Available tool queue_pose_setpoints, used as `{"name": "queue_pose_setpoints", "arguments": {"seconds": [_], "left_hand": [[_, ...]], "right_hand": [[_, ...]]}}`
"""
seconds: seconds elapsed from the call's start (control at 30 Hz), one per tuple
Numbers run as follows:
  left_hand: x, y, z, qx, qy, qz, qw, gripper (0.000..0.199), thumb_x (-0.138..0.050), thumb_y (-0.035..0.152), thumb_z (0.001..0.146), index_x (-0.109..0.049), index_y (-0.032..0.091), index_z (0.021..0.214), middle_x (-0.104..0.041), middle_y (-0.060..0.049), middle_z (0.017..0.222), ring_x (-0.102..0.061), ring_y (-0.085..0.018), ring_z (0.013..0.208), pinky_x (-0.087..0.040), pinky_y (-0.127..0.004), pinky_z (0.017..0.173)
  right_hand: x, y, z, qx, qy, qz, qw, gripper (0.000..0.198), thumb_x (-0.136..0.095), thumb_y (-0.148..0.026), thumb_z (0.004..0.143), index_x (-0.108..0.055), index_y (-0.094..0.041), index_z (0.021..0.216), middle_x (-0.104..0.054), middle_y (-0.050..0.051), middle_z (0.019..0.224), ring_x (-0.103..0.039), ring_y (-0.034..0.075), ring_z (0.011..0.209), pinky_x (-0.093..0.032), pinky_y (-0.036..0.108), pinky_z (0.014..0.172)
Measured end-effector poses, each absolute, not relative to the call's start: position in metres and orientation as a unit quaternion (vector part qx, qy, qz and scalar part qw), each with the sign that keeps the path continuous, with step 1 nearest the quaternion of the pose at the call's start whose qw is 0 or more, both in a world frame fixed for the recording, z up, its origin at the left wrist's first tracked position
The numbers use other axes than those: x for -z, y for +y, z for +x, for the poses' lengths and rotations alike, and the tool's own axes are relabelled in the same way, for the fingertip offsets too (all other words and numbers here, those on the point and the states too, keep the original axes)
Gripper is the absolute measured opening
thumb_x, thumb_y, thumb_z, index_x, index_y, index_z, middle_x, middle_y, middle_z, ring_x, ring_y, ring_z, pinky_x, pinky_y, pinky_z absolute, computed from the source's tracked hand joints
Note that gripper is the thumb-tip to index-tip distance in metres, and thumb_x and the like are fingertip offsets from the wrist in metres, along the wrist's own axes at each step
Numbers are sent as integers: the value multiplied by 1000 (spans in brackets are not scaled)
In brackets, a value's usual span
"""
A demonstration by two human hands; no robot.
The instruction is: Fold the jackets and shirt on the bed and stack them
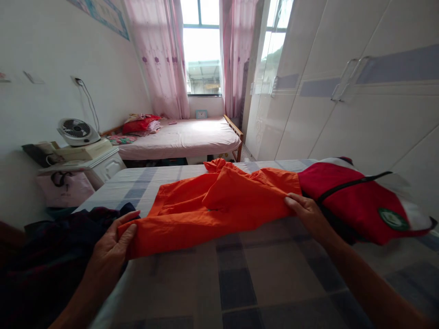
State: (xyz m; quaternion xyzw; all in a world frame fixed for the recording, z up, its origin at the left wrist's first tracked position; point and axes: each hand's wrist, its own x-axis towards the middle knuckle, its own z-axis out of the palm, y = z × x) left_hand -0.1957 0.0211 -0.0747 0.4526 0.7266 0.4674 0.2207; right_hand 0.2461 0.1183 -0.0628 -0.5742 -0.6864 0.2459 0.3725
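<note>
An orange garment, perhaps shorts or trousers, is stretched sideways over the checked bedsheet. My left hand pinches its near left corner between thumb and fingers. At the other end, my right hand grips the near right edge. Folds bunch up along the garment's far side, and its exact kind is hard to make out. Dark clothing lies in a heap beside my left hand. Just past my right hand is a red and white item with a black strap and a round green badge.
A second bed with a pink sheet stands beneath the window, red bedding piled at its left end. On the left, a fan sits on a box over a white cabinet, near a pink bag. White wardrobes line the right wall.
</note>
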Motion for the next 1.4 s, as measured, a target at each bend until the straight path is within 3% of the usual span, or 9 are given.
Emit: {"name": "queue_pose_setpoints", "arguments": {"seconds": [0.2,0.33,0.53,0.63,0.77,0.87,0.97,1.07,1.4], "left_hand": [[107,-3,-203,-337,751,519,232,48,-48,50,79,-63,18,112,-68,-11,113,-62,-29,107,-48,-41,94],[101,-9,-191,-351,750,533,173,53,-42,53,81,-57,20,120,-65,-8,118,-60,-28,109,-47,-38,94],[106,-3,-190,-288,779,547,104,53,-39,49,85,-52,20,127,-68,-8,109,-65,-27,97,-52,-33,82],[118,1,-191,-235,768,594,51,49,-39,44,87,-52,18,126,-66,-10,113,-65,-27,96,-52,-34,82],[112,-9,-185,-223,707,660,-121,43,-39,35,90,-50,17,128,-57,-13,123,-61,-28,102,-51,-39,85],[108,-17,-180,-257,601,730,-201,35,-47,23,88,-56,19,121,-58,-12,122,-55,-26,114,-42,-42,99],[120,-12,-185,-222,534,801,-151,32,-48,23,88,-61,26,117,-60,-6,127,-50,-25,122,-36,-44,107],[138,-1,-198,-201,549,810,-36,35,-40,32,92,-61,25,120,-59,-5,130,-51,-22,123,-40,-40,105],[80,49,-153,-257,600,754,71,34,-44,41,89,-65,22,107,-62,-8,122,-57,-23,111,-43,-35,99]], "right_hand": [[86,65,271,-233,-712,-625,220,35,-43,-40,78,-66,-22,96,-70,3,85,-65,24,80,-48,32,72],[80,48,255,-190,-733,-624,191,46,-51,-50,78,-58,-24,116,-70,4,100,-65,24,85,-48,32,73],[87,62,244,-112,-713,-673,160,35,-34,-44,89,-59,-24,77,-66,3,65,-63,20,62,-39,27,54],[99,67,241,-25,-707,-697,111,25,-38,-35,86,-60,-24,82,-67,5,68,-62,20,59,-36,28,50],[89,50,228,104,-743,-608,260,20,-42,-28,85,-58,-21,94,-65,10,91,-63,21,79,-45,31,64],[80,32,215,121,-812,-467,330,10,-50,-24,82,-59,-23,87,-64,8,85,-61,20,80,-46,32,75],[88,35,206,-5,-882,-401,248,13,-50,-24,84,-61,-25,92,-66,5,86,-62,18,78,-47,32,78],[107,58,209,-109,-837,-493,212,20,-41,-28,89,-60,-21,90,-66,6,88,-63,18,80,-48,31,74],[128,66,213,-73,-809,-546,205,21,-36,-27,91,-56,-21,91,-60,6,90,-61,20,80,-46,31,70]]}}
